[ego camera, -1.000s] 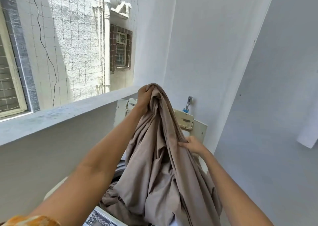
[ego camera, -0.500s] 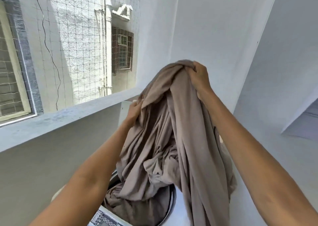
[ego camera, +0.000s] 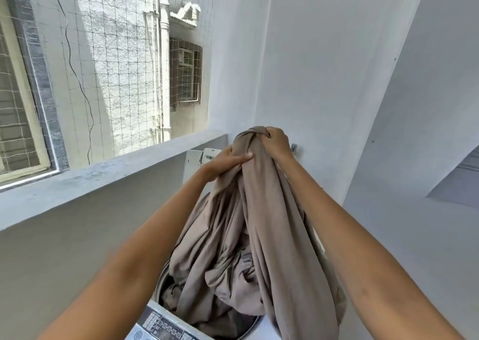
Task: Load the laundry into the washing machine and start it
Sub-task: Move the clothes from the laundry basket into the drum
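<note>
A large beige sheet [ego camera: 248, 236] hangs in a bunch above the top-loading washing machine [ego camera: 166, 326], its lower folds lying inside the open drum [ego camera: 166, 282]. My right hand [ego camera: 277, 141] grips the bunched top of the sheet at its highest point. My left hand [ego camera: 225, 162] grips the cloth just below and to the left. Part of the sheet trails down over the drum's right rim. The control panel [ego camera: 160, 325] shows at the bottom edge. The raised lid [ego camera: 197, 158] stands behind the sheet, mostly hidden.
A grey concrete ledge [ego camera: 103, 174] runs along the left, with a netted opening [ego camera: 116, 67] above it. White walls [ego camera: 324, 67] close the back and right. A small tap fitting [ego camera: 293, 147] sticks out of the back wall beside my right hand.
My left hand has moved up to meet the right hand near the sheet's top. The right hand holds the bunch lower in view than half a second ago, and more cloth lies in the drum.
</note>
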`<state>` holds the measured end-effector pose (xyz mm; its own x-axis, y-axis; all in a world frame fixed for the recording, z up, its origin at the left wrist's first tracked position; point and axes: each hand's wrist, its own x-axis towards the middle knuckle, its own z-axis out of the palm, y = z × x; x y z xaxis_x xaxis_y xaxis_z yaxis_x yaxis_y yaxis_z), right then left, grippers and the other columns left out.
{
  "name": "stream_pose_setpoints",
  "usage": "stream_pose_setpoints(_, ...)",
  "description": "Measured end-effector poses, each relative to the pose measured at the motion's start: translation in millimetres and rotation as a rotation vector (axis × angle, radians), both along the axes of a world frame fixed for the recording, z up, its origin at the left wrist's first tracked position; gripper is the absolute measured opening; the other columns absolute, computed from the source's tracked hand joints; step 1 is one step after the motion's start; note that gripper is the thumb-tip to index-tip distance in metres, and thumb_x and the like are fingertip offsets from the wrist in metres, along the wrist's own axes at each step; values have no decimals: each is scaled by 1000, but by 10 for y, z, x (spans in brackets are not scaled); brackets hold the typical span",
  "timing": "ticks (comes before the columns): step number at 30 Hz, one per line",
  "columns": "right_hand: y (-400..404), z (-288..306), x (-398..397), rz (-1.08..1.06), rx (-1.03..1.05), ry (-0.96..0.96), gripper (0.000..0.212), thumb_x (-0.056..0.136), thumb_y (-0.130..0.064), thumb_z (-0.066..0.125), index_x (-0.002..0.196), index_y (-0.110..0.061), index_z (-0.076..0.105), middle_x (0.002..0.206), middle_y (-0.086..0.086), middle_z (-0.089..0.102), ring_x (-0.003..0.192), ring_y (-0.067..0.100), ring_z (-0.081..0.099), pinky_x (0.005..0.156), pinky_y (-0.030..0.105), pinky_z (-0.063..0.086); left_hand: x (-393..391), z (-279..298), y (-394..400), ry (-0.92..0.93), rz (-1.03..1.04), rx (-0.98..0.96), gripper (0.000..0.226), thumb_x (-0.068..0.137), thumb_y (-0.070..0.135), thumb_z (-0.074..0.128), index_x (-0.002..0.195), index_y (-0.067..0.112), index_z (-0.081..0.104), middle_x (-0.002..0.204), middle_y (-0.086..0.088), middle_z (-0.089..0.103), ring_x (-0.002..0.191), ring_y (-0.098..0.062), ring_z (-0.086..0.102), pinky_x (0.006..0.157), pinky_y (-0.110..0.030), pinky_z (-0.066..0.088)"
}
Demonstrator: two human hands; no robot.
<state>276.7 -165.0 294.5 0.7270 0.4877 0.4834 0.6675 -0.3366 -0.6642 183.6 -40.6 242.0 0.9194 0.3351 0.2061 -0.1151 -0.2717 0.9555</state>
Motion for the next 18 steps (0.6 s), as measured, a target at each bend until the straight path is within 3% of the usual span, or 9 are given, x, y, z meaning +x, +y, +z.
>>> stream_pose_setpoints(3,-91,-101,49,75,-11,11,11,89,-31,58,84,-21,61,84,-1,62,82,18,55,70,30,40,161,-155,-98,-214,212,-110,24,83,20,71,104,10,65,91,2,68,82,-5,63,74,-19,51)
stream_pose_setpoints(4,-152,-160,60,115,-30,32,17,85,-36,63,94,-22,63,91,-2,64,87,16,58,74,31,44,207,-211,-105,-259,260,-156,25,82,19,73,103,7,66,93,-3,70,84,-10,65,78,-26,52)
stream_pose_setpoints(6,-326,-317,104,161,-143,84,48,79,-45,70,119,-23,59,109,-6,63,101,14,59,88,32,47,250,-278,-113,-290,363,-225,29,79,21,75,100,3,68,97,-12,72,87,-19,67,82,-36,55)
stream_pose_setpoints(8,-535,-559,129,212,-343,122,64,77,-46,73,131,-21,50,117,-8,56,110,13,56,95,30,44,262,-289,-117,-313,409,-264,29,78,22,75,98,1,69,95,-12,71,88,-22,67,85,-39,55)
stream_pose_setpoints(10,-711,-888,148,224,-493,188,58,81,-41,71,130,-17,51,116,-7,56,111,11,54,94,26,41,270,-273,-126,-339,419,-291,25,81,19,73,99,3,68,94,-10,70,89,-21,66,84,-36,54)
stream_pose_setpoints(13,-805,-1246,180,119,-430,260,43,87,-37,65,122,-14,61,119,5,65,115,22,58,96,32,45,290,-282,-138,-350,430,-307,23,81,20,73,99,6,69,95,-9,70,92,-21,66,86,-35,53)
stream_pose_setpoints(18,-800,-728,129,66,-275,153,29,93,-26,58,112,-5,67,110,13,68,104,22,61,81,29,41,179,-215,53,-353,400,-344,32,86,25,68,111,5,64,98,-5,69,87,-12,65,84,-30,53)
